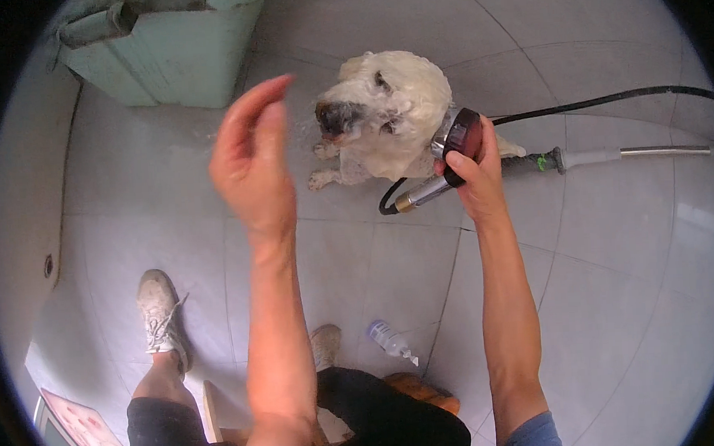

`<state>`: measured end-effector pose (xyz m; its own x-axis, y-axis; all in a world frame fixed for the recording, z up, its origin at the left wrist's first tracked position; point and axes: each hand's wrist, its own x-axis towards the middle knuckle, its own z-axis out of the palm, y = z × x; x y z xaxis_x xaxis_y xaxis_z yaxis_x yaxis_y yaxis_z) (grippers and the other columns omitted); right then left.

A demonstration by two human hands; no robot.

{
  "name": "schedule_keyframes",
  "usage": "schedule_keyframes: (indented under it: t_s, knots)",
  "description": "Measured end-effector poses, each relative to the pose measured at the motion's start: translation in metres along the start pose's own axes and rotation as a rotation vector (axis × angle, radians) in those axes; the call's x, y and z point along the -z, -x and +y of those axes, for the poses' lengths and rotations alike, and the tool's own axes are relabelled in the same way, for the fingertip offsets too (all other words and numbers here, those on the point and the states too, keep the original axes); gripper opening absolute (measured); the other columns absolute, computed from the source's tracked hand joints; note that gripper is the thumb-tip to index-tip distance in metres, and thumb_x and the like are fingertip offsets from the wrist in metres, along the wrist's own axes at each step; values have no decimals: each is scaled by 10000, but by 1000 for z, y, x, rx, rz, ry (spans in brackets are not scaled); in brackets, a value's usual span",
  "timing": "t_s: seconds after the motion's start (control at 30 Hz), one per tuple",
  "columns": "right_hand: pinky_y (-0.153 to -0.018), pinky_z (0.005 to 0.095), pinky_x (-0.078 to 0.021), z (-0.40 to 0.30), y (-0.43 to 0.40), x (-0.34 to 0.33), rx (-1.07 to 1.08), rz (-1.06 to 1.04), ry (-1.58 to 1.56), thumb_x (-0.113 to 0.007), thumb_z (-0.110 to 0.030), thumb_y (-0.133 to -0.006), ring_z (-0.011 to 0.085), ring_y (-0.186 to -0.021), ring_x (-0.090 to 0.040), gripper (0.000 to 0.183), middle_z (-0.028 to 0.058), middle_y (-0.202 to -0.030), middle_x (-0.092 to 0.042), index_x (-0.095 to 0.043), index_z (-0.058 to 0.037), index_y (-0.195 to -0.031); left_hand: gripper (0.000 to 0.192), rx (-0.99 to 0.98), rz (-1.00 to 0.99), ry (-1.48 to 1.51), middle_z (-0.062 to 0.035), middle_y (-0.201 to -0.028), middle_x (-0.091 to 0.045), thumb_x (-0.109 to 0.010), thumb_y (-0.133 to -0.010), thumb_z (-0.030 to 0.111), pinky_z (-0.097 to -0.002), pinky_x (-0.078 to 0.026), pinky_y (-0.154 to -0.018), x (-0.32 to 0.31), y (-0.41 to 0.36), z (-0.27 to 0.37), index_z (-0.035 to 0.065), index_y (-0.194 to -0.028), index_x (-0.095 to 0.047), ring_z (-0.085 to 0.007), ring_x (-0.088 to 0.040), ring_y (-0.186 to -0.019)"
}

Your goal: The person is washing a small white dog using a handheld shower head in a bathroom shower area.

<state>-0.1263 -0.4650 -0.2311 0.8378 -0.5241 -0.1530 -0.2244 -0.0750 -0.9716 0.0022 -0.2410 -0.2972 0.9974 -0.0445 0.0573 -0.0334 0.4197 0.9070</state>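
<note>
A white dog (399, 99) with wet fur is on the grey tiled floor, its muzzle turned towards the left. My right hand (478, 168) grips a dark red and chrome shower head (464, 135), whose face is against or very near the side of the dog's head. From the brass-coloured end of its chrome handle (422, 194), a black hose (605, 98) loops back and off to the right. Raised in front of the dog's muzzle, my left hand (254, 162) is blurred, its fingers bent and apart from the thumb. It holds nothing visible and does not touch the dog.
A pale green plastic bin (185, 56) stands at the upper left. Right of the dog lies a metal tube (662, 151) with a dark grip. A clear bottle (390, 340) with a white nozzle lies near my feet, beside an orange-brown object (423, 392).
</note>
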Motion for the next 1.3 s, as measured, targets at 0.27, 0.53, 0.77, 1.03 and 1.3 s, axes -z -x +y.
schedule_keyframes:
  t_s: [0.27, 0.53, 0.77, 1.03, 1.3]
  knots:
    - [-710, 305, -531, 25, -3, -9, 14, -16, -54, -789, -96, -723, 148, -856, -591, 696, 61, -1046, -572, -437, -63, -1323, 309, -770, -701, -817, -163, -1167, -684, -596, -948, 277, -400, -457, -994, -92, -30, 26, 9, -1030, -727, -297, -610, -1165]
    - [-948, 355, -475, 71, 30, -2, 23, 279, 298, -833, -100, -663, 218, -1092, -543, 755, 80, -1187, -536, -451, -77, -1314, 356, -525, -1257, -1549, -64, -875, -726, -550, -940, 397, -414, -465, -784, -125, -7, 9, 131, -860, -773, -270, -687, -867]
    - [-970, 372, -472, 62, 54, 9, -10, 388, 150, -803, -99, -686, 229, -1113, -539, 753, 111, -1217, -518, -427, -75, -1338, 257, -810, -1303, -1867, -110, -1082, -700, -611, -871, 268, -466, -435, -926, -118, 40, -20, 105, -1029, -731, -294, -639, -1088]
    - [-970, 377, -472, 21, 70, -16, 48, 252, 300, -821, -135, -670, 230, -1117, -546, 776, 105, -1231, -524, -433, -73, -1340, 326, -546, -1054, -590, -179, -1212, -645, -605, -812, 58, -421, -393, -1076, -28, 98, -95, 23, -1127, -683, -300, -595, -1174]
    - [-945, 361, -484, -47, 79, -82, 121, 157, 560, -837, -137, -645, 212, -1102, -560, 787, 103, -1208, -540, -457, -49, -1328, 515, 730, 509, 710, -118, -1251, -625, -468, -999, 456, -437, -388, -1064, 41, 135, -68, 44, -1302, -529, -246, -580, -1129]
